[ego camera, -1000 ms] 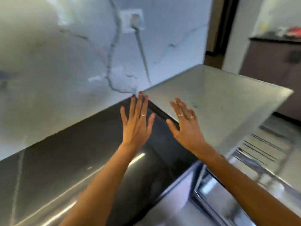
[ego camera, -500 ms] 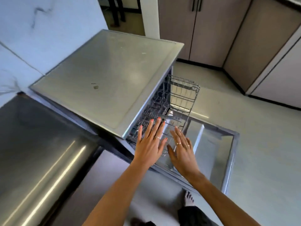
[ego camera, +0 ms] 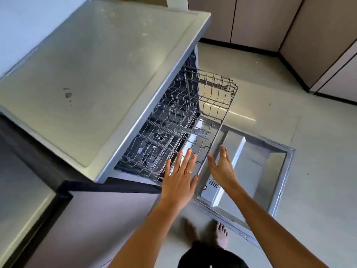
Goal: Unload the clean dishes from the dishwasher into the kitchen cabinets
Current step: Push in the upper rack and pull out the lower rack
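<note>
The dishwasher (ego camera: pixel 108 78) stands with its grey top towards me and its door (ego camera: pixel 257 171) folded flat down over the floor. Its upper wire rack (ego camera: pixel 202 105) is pulled partway out; I see no dishes in the part that shows. Dark shapes lie lower inside, too dim to name. My left hand (ego camera: pixel 179 178) hovers open, fingers spread, over the rack's near corner. My right hand (ego camera: pixel 222 167) is open just beside the rack's front rim, above the door. Neither hand holds anything.
Grey-brown cabinets (ego camera: pixel 251 22) line the far wall and the right side. A dark counter (ego camera: pixel 17 186) runs at the left beside the dishwasher. My bare feet (ego camera: pixel 220 236) stand on the pale floor (ego camera: pixel 318 151) next to the open door's near edge.
My view swung from the wall and counter down to the open dishwasher. Both hands dropped from above the counter to the rack's front edge, staying open.
</note>
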Motion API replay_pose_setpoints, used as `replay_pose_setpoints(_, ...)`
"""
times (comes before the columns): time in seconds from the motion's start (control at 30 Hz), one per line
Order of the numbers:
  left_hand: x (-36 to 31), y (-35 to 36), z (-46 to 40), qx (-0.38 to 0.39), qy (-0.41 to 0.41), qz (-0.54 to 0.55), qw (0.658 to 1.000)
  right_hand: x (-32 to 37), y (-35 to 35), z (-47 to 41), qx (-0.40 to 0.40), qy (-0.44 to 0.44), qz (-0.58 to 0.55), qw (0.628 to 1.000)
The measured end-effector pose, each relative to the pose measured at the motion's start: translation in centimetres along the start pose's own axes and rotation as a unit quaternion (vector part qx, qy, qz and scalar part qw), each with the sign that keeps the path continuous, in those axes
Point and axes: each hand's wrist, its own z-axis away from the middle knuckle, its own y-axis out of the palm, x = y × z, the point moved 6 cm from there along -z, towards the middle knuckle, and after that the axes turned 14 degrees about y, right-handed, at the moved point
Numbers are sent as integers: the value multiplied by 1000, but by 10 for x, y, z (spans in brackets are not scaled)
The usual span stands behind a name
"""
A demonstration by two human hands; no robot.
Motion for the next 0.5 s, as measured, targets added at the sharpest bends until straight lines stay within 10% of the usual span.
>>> replay_pose_setpoints(0.5, 27, 77, -32, -85, -12, 188, 978, 27, 40, -46, -31, -17, -173, 984)
